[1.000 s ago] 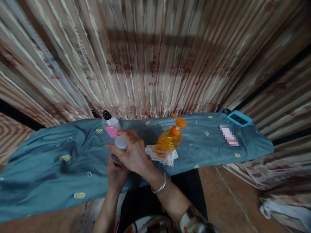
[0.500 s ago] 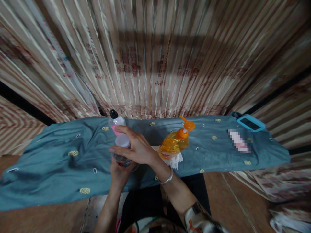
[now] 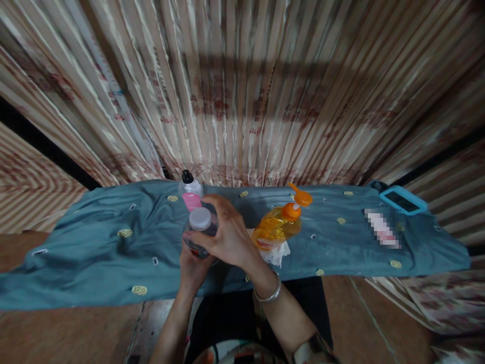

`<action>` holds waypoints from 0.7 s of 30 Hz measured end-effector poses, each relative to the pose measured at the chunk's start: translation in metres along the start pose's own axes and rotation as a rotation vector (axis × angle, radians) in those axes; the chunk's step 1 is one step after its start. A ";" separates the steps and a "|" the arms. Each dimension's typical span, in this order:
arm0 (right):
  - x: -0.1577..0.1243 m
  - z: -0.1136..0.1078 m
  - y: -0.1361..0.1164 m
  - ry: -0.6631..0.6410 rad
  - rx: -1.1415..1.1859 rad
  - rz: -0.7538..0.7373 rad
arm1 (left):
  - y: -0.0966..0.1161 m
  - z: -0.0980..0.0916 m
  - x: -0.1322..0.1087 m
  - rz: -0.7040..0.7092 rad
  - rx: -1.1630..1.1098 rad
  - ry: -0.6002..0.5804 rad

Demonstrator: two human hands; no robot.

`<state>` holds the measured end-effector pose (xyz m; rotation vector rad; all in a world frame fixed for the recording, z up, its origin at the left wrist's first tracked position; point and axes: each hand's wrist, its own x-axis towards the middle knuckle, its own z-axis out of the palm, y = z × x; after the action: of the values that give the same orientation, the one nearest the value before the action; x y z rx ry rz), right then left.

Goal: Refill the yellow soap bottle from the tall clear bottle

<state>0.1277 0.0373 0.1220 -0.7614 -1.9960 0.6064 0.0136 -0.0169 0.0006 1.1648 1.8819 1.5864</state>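
A clear bottle with a whitish screw cap [image 3: 200, 218] stands upright in my left hand [image 3: 195, 268], whose fingers wrap round its lower body. My right hand [image 3: 231, 237] arches over the bottle from the right, with thumb and index finger spread on either side of the cap. The thumb lies across the bottle's shoulder, and the cap's top shows uncovered between the digits. Some of the right fingers are hidden behind the hand. Just behind stands a clear bottle with a pink label [image 3: 191, 200] and a black top.
To the right, a pump bottle of amber liquid [image 3: 278, 225] leans on a white tissue [image 3: 278, 254]. A blue-framed device [image 3: 403, 200] and a pixelated pink-white item [image 3: 382, 228] lie at the far right on the teal cloth [image 3: 94, 253]. Striped curtains [image 3: 242, 91] hang behind.
My right index finger has lifted away from the cap and the hand has opened a little. The view has shifted slightly, so everything sits further right. My left hand keeps its hold on the bottle.
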 end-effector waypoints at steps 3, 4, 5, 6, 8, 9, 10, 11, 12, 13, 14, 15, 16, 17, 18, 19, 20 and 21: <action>0.000 0.001 -0.005 0.065 -0.055 0.081 | 0.001 -0.001 -0.001 -0.045 0.016 -0.003; 0.000 0.000 -0.005 0.035 -0.049 0.073 | 0.001 -0.001 -0.001 -0.050 0.007 -0.014; 0.000 -0.002 -0.006 -0.011 -0.027 0.050 | 0.001 -0.001 -0.001 -0.044 -0.006 -0.025; 0.000 -0.004 -0.005 -0.062 0.002 0.023 | 0.000 -0.001 0.000 -0.033 -0.016 -0.033; 0.000 -0.006 -0.005 -0.143 0.043 -0.030 | -0.001 0.000 0.000 -0.003 -0.020 -0.032; -0.001 -0.006 -0.005 -0.154 0.043 -0.050 | -0.002 0.000 0.000 0.010 -0.017 -0.027; -0.001 -0.006 -0.005 -0.143 0.027 -0.057 | -0.002 0.000 0.000 0.021 -0.012 -0.021; -0.001 -0.005 -0.005 -0.118 0.002 -0.054 | -0.002 0.000 0.000 0.030 -0.010 -0.022; 0.000 -0.003 -0.005 -0.081 -0.026 -0.045 | -0.002 0.000 0.000 0.036 -0.011 -0.027; 0.000 -0.001 -0.006 -0.037 -0.051 -0.026 | -0.001 -0.001 0.000 0.034 -0.010 -0.035; 0.001 0.001 -0.007 0.008 -0.070 -0.007 | 0.000 -0.001 0.001 0.023 -0.004 -0.042; 0.002 0.002 -0.007 0.045 -0.080 0.006 | 0.002 -0.002 0.001 0.006 0.006 -0.042; 0.002 0.003 -0.007 0.065 -0.081 0.004 | 0.003 -0.002 0.001 -0.010 0.016 -0.047; 0.003 0.004 -0.007 0.066 -0.075 -0.012 | 0.005 -0.002 0.001 -0.019 0.023 -0.052; 0.003 0.004 -0.007 0.053 -0.061 -0.034 | 0.006 -0.002 0.001 -0.020 0.028 -0.056; 0.003 0.003 -0.007 0.030 -0.041 -0.055 | 0.006 -0.002 0.001 -0.015 0.031 -0.061; 0.003 0.003 -0.007 0.006 -0.017 -0.069 | 0.007 -0.002 0.001 -0.009 0.036 -0.060; 0.002 0.002 -0.007 -0.008 0.007 -0.075 | 0.007 -0.003 0.001 -0.010 0.043 -0.055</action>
<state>0.1229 0.0339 0.1270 -0.6782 -2.0187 0.5731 0.0132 -0.0174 0.0080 1.2031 1.8921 1.5006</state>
